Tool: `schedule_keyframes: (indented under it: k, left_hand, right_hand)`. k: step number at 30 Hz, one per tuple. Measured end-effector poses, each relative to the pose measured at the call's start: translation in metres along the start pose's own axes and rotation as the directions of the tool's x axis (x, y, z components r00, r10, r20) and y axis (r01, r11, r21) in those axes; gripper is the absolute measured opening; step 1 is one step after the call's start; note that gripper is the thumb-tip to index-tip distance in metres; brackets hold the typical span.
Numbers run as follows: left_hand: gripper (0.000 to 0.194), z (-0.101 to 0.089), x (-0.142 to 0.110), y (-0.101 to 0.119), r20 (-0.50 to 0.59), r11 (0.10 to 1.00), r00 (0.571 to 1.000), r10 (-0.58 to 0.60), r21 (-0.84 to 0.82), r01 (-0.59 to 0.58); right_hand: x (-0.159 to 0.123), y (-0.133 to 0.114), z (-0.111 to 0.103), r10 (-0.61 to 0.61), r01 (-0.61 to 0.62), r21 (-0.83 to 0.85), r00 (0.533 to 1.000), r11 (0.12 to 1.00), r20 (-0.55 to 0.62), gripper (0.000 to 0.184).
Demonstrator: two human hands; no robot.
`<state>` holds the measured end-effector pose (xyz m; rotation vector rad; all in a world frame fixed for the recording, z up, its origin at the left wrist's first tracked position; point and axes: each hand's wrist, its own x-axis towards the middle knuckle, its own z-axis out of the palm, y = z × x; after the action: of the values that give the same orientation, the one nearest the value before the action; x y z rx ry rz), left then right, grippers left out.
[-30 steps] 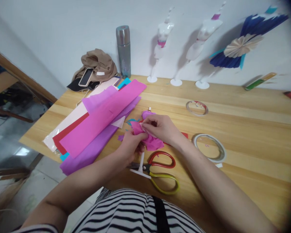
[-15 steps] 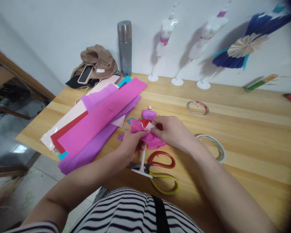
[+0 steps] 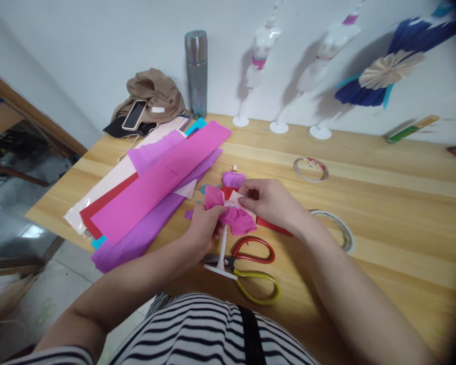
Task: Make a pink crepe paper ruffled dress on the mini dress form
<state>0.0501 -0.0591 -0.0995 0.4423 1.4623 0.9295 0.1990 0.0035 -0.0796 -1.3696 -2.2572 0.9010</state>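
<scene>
A small mannequin (image 3: 223,248) on a white stand lies tilted toward me, with a purple paper top (image 3: 233,179) and red at the waist. Bright pink crepe paper (image 3: 243,222) flares around it like a skirt. My left hand (image 3: 204,227) is closed around the skirt's left side, thumb on top; its fingers underneath are hidden. Between the thumb and fingers of my right hand (image 3: 270,201) is a pale pink piece of paper (image 3: 234,197), lying against the skirt at the waist. Scissors (image 3: 231,262) with red and yellow handles rest beside the stand's base.
Coloured crepe paper sheets (image 3: 163,182) are piled at left. Behind them are a phone (image 3: 134,115), a brown cloth (image 3: 155,94) and a flask (image 3: 196,76). Three mannequins stand along the wall, one in a blue paper dress (image 3: 365,95). Tape rolls (image 3: 348,235) lie at right.
My right hand has drawn slightly right from the skirt's middle, and the pale paper now shows more. The red waist has come into view. My left hand keeps its hold.
</scene>
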Motion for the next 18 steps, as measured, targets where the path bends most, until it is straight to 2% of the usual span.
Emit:
schedule_keyframes:
  k: [5,8,12,15,18]
  left_hand:
    - [0.023,-0.001,0.001,-0.002,0.017,1.0,1.0,0.0,-0.014,0.0]
    - [0.021,-0.001,0.001,-0.002,0.033,1.0,0.999,0.0,-0.018,0.001]
    - [0.022,-0.001,0.001,-0.002,0.043,0.999,0.999,0.004,-0.034,-0.003]
    - [0.022,-0.001,0.0,-0.003,0.042,1.0,0.999,0.004,-0.03,-0.003]
    - [0.022,-0.001,0.0,-0.003,0.032,1.0,0.999,0.0,-0.032,0.001]
  right_hand:
    - [-0.004,-0.006,-0.003,-0.014,0.017,-0.059,0.999,0.998,0.041,0.019]
    - [-0.008,-0.014,-0.005,0.01,0.013,-0.223,0.995,0.975,0.104,0.014]
    - [-0.01,-0.023,-0.004,0.079,-0.006,-0.444,0.986,0.896,0.146,0.013]
    - [-0.009,-0.024,-0.002,0.092,-0.015,-0.456,0.985,0.89,0.147,0.017]
    - [-0.008,-0.019,-0.002,0.073,-0.016,-0.383,0.988,0.924,0.135,0.017]
